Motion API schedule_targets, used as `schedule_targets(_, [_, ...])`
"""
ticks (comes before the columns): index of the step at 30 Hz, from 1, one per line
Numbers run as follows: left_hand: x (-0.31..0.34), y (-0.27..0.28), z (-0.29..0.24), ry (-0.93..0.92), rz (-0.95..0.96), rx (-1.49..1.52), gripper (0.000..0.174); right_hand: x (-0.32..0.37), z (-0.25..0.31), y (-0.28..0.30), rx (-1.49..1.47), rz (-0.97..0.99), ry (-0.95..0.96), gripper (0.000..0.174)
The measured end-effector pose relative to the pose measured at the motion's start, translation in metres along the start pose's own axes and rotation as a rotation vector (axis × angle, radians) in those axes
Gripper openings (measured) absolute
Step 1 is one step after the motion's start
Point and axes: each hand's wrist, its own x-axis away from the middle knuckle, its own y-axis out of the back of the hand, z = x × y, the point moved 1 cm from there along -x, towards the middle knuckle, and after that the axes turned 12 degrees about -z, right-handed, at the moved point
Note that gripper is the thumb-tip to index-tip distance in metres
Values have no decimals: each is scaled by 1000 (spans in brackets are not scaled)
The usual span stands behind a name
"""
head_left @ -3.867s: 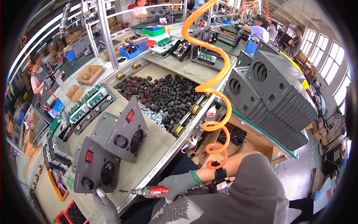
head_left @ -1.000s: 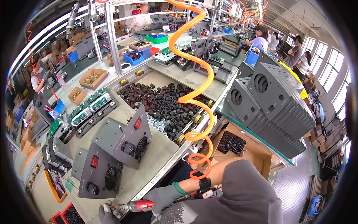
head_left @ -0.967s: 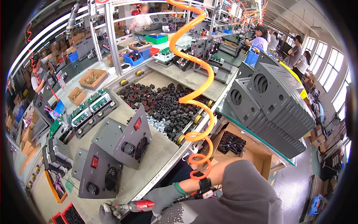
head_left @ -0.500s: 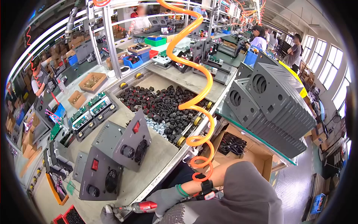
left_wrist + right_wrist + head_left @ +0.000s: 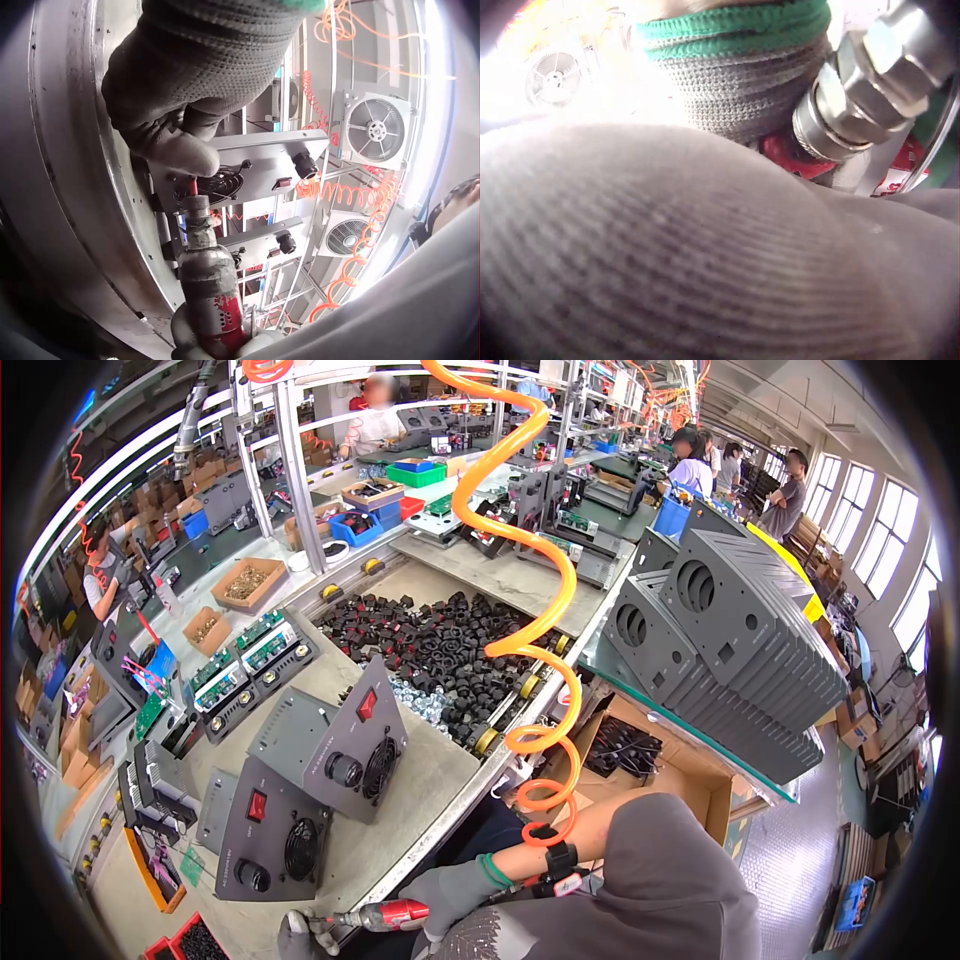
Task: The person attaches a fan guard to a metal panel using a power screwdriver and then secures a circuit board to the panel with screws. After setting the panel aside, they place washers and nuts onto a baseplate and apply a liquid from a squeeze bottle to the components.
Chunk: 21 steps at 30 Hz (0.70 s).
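Observation:
My gloved right hand [image 5: 445,895] grips a red-and-silver air screwdriver [image 5: 392,914], its nose pointing left. At the nose, my gloved left hand [image 5: 298,937] pinches the bit end between thumb and finger. The left wrist view shows the thumb [image 5: 191,154] right at the reddish bit [image 5: 193,186]; whether a screw sits there I cannot tell. Above the left hand stands a grey panel unit [image 5: 240,850] with red switch, round black fitting and fan. A second such unit [image 5: 340,765] stands behind it. In the right wrist view, a sleeve hides most of the right hand; a metal hose coupling [image 5: 855,94] shows.
An orange coiled hose [image 5: 545,620] hangs across the bench. Black parts [image 5: 440,625] fill a bench recess. Grey housings [image 5: 740,610] are stacked at right above an open carton [image 5: 690,785]. Red bins [image 5: 200,940] of small dark parts sit at lower left.
Since the oldest frame, my left hand has left the near panel's lower corner for the screwdriver's tip, and the screwdriver has moved left and down. Over the last second both hands shift slightly right.

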Motion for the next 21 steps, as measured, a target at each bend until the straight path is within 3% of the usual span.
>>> schedule_targets(11, [-5,-7,-3,62,-52,84,37,-3,-2,1,2,-28,17,48])
schedule_targets(16, [2,-13,-12,-19,-71,-116,41,1,1,3,-7,-26,16,48])
schedule_targets(17, [-11,0,2,-17,-72,-117,41,3,2,3,-9,-24,16,48])
schedule_targets(19, [-48,35,41,-21,54,67,24,5,3,5,-23,-27,20,49])
schedule_targets(21, [-50,39,45,0,20,68,30,2,1,4,-5,-28,19,49])
